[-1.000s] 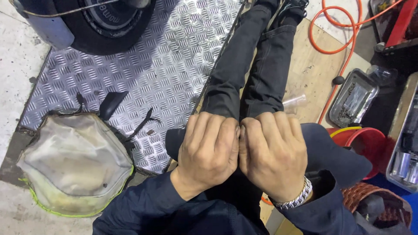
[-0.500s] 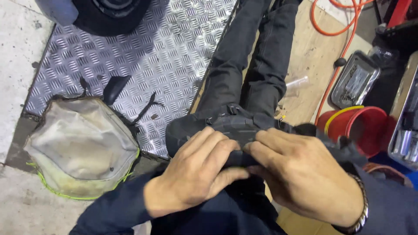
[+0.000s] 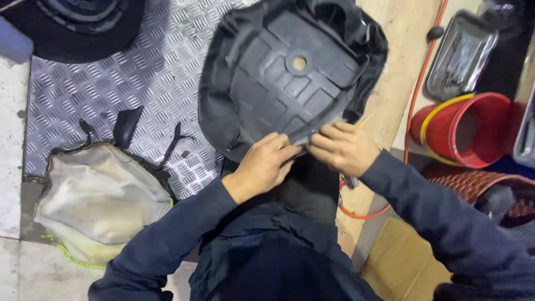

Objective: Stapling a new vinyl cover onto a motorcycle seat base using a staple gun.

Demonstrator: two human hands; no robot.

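Seen from the head camera, the left hand [image 3: 266, 165] and right hand [image 3: 341, 147] both pinch the near edge of a black seat base [image 3: 290, 72], which is held up above the checkered metal plate [image 3: 128, 72], stretching away from the fingers.
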